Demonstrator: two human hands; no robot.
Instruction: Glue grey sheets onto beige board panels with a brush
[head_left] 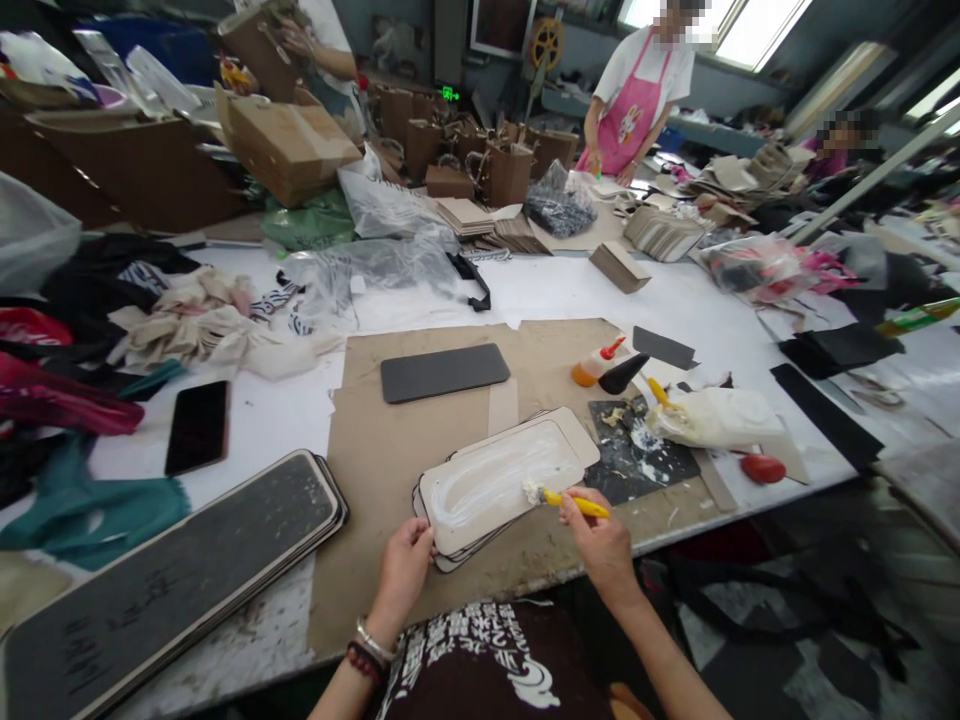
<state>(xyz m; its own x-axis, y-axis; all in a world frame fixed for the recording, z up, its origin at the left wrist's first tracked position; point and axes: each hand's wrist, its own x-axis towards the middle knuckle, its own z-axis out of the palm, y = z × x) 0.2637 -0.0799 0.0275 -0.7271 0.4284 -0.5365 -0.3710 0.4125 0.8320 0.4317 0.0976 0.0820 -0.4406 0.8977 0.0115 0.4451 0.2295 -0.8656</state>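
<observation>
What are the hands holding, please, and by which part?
The right hand grips a yellow brush by its handle; the left hand holds a stack of white-coated panels at its near edge.

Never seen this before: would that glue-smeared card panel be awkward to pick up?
The glue-smeared card panel probably feels stiff, lying flat with crisp edges. Its wet-looking white coat is likely slippery, so it may slide on the stack by the left hand.
</observation>
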